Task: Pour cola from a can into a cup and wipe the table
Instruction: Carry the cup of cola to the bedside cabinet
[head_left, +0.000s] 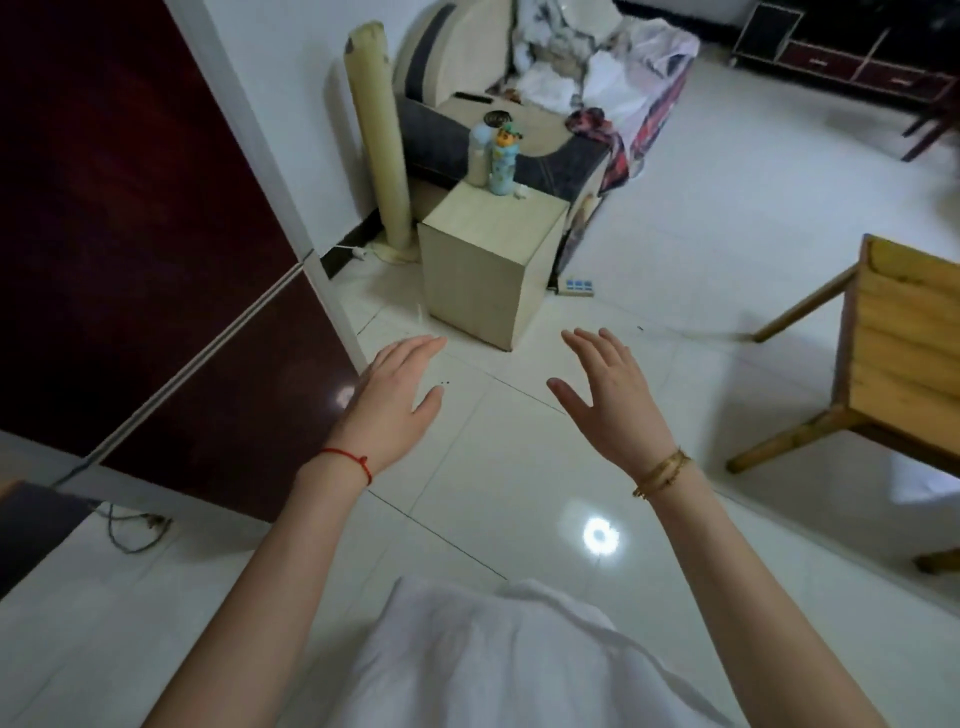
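Note:
My left hand (397, 392) and my right hand (605, 389) are held out in front of me above the white tiled floor, palms down, fingers straight and spread. Neither hand holds or touches anything. A red string circles the left wrist and a gold bracelet the right. No cola can, cup or wiping cloth shows in the head view. A wooden table (904, 332) juts in at the right edge; only its side and legs are visible.
A small beige cabinet (488, 260) stands ahead with two bottles (493, 156) on top. Behind it are a tall cream fan (382, 145) and a sofa (545, 93) piled with cloth. A dark red door (130, 234) fills the left. A power strip (577, 285) lies on the floor.

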